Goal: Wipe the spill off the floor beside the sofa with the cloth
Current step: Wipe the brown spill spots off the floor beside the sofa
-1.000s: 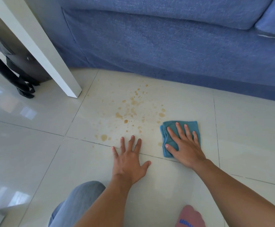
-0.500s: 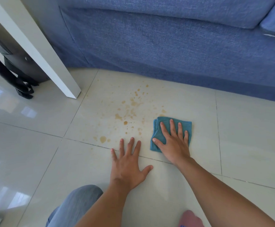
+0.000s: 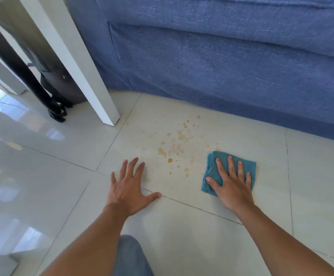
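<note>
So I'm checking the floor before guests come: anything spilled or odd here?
Yes: brown droplets of a spill dot the pale floor tile beside the blue sofa, left of the teal cloth under the right hand.

Bare forearms, blue denim trouser knee (image 3: 131, 255)

Inventory, counted by kind:

- Hands: two. The left hand (image 3: 129, 189) lies flat on the floor at near centre; the right hand (image 3: 230, 183) lies flat on the cloth, near right.
- Cloth (image 3: 212, 172): one, teal, folded.
- Sofa (image 3: 222, 62): one, blue, far right.
- White table leg (image 3: 78, 64): one, far left.
- Spill (image 3: 177, 144): one scatter of brown drops, too many and too small to count singly.
- Knee in blue trousers (image 3: 131, 255): one, nearest edge.
</note>
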Motion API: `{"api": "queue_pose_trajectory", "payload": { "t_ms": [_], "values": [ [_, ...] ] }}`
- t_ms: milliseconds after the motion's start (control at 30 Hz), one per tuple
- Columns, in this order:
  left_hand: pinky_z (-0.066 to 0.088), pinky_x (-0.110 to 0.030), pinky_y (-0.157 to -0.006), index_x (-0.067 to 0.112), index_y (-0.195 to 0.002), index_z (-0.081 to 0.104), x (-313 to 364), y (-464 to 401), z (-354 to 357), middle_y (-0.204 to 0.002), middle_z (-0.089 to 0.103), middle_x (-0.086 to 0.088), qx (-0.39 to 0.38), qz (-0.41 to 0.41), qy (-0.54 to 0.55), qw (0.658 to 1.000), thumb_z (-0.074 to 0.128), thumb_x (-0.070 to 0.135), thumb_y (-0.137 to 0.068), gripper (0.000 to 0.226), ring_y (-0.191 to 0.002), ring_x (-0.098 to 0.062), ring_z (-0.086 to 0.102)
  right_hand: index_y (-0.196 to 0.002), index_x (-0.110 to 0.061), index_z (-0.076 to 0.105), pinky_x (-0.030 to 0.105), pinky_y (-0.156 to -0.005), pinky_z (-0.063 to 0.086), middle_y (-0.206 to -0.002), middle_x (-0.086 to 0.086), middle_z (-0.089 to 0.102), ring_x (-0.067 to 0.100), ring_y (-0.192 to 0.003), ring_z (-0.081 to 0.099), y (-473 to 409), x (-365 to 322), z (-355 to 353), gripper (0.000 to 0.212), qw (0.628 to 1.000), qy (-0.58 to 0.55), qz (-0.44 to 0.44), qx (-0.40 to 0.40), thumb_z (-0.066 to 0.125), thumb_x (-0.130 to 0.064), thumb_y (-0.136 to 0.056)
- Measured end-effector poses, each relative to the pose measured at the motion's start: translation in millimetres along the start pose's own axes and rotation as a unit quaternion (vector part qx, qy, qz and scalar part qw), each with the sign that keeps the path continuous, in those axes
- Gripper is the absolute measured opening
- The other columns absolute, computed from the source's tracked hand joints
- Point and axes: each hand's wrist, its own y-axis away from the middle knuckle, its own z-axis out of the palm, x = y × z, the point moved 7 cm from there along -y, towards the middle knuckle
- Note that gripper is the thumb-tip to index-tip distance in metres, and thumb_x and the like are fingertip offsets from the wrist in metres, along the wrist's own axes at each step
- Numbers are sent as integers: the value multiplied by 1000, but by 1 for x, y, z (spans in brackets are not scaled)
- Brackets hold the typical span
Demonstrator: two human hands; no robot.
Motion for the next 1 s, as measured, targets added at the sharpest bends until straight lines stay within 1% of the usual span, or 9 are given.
{"api": "queue_pose_trajectory", "payload": {
  "t_ms": [100,200,333,467,567,667,767,933,1000],
  "values": [
    [14,-64,-118,29,-158,-4,-47,0,2,-165,-16,3,-52,-81,27,995,56,97,-48,142,-152,-28,-13,-158,-42,-13,52,-123,-13,-166,-4,-28,26,-153,-25,-4,-5,1,78,1000,9,10,-8,22,-73,-96],
    [23,-62,-116,29,-157,-7,-65,2,5,-164,-17,2,-75,-102,35,991,61,97,-39,152,-152,-26,-8,-158,-40,-12,54,-123,-11,-167,-2,-26,29,-153,-23,-8,-18,0,78,1000,16,3,-10,23,-71,-96],
    [11,-62,-120,28,-157,-7,-70,8,11,-165,-17,-1,-71,-118,48,989,60,97,-40,151,-152,-24,-15,-158,-44,-10,51,-123,-12,-167,-5,-24,25,-153,-25,-2,-25,4,78,998,29,-48,1,25,-73,-95],
    [0,-65,-119,29,-157,-10,-76,13,15,-164,-21,-2,-52,-133,62,988,50,102,-36,153,-151,-21,-21,-158,-46,-6,51,-123,-11,-168,-8,-20,23,-153,-22,-15,-22,-3,80,999,24,-28,13,26,-77,-92],
    [2,-67,-118,28,-156,-12,-75,10,16,-164,-22,-2,-62,-127,51,989,50,102,-37,154,-151,-22,-22,-160,-41,-4,53,-123,-10,-169,-4,-19,27,-154,-20,-31,-38,-8,80,1000,19,-2,21,25,-75,-93],
    [5,-69,-117,28,-156,-12,-76,8,17,-164,-22,-3,-71,-129,48,988,50,102,-36,155,-151,-23,-21,-159,-42,-2,53,-123,-11,-169,-5,-18,26,-154,-21,-26,-56,-1,78,998,26,-48,24,28,-72,-94],
    [4,-68,-117,28,-156,-13,-77,9,16,-164,-21,-4,-71,-129,44,988,50,103,-37,154,-151,-24,-21,-159,-45,1,50,-124,-9,-169,-10,-15,20,-154,-19,-23,-47,-5,78,996,37,-81,19,30,-75,-92],
    [4,-68,-117,28,-157,-12,-76,8,17,-164,-21,-4,-67,-126,40,989,50,102,-38,153,-151,-25,-20,-161,-38,-2,56,-123,-9,-169,-2,-19,30,-154,-19,-64,-49,-25,77,1000,16,19,5,30,-66,-96],
    [4,-67,-118,28,-157,-13,-76,7,16,-164,-22,-4,-67,-127,42,989,51,102,-38,153,-151,-25,-20,-161,-37,-2,57,-122,-10,-169,0,-18,32,-154,-19,-65,-79,-22,74,1000,22,-21,6,30,-58,-97]
  ]
}}
